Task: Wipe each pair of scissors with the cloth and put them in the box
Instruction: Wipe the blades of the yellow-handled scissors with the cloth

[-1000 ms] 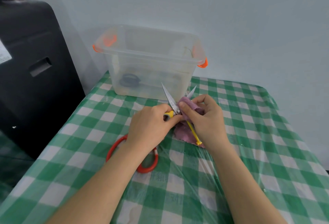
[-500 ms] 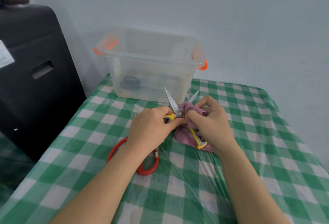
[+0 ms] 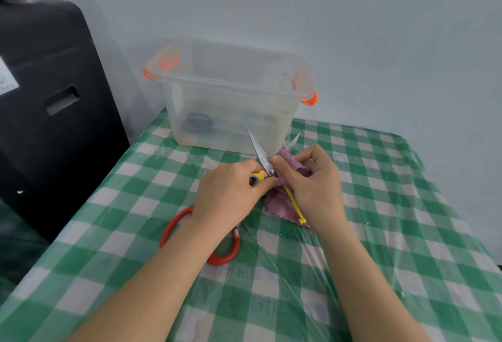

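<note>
left hand gripping yellow-handled steel scissors | right hand pinching purple cloth round far blade | risk: nicking fingertips on spread edges

The left hand covers one yellow handle of the open scissors, so the grip on it cannot be made out. The right hand hides much of the cloth and most of the right blade. The left forearm crosses the red scissors; their blades are out of sight. Through the box wall only a dark, blurred ring shows. The black cabinet is cut off by the left edge, and the desk by the bottom and right edges.
</note>
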